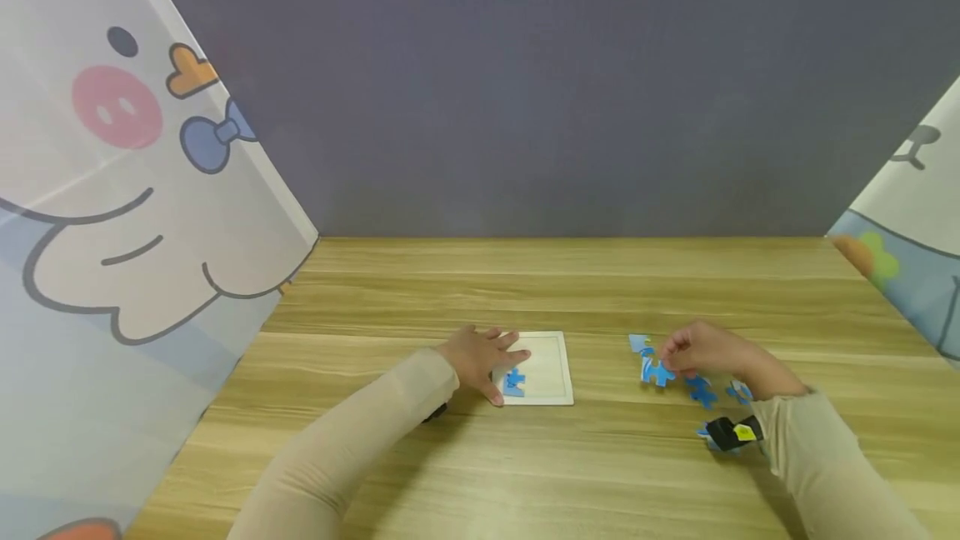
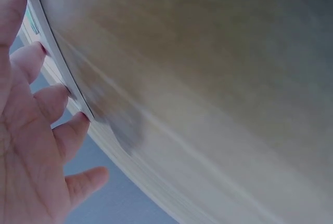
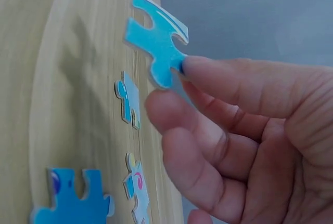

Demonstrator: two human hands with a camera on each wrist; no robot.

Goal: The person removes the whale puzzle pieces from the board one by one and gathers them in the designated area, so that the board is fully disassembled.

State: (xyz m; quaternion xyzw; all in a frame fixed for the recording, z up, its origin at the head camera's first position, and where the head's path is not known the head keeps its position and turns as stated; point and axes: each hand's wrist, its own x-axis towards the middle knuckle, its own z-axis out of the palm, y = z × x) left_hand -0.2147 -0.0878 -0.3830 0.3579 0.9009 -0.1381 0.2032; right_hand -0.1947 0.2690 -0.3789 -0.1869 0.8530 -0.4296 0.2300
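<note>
My left hand rests with fingers spread on the left edge of a white square puzzle tray. In the left wrist view, its fingertips touch the tray's rim. A blue puzzle piece lies in the tray's near left corner. Over the table to the right, my right hand pinches a blue puzzle piece with white streaks between thumb and fingers, raised above the wood. Loose pieces lie close by: a pale blue one beyond the hand and a darker blue one below it.
More puzzle pieces lie under the right forearm, one beside the wrist and another partly hidden by the black wrist camera. The wood-grain table meets a grey wall at the back. Cartoon-printed panels flank both sides.
</note>
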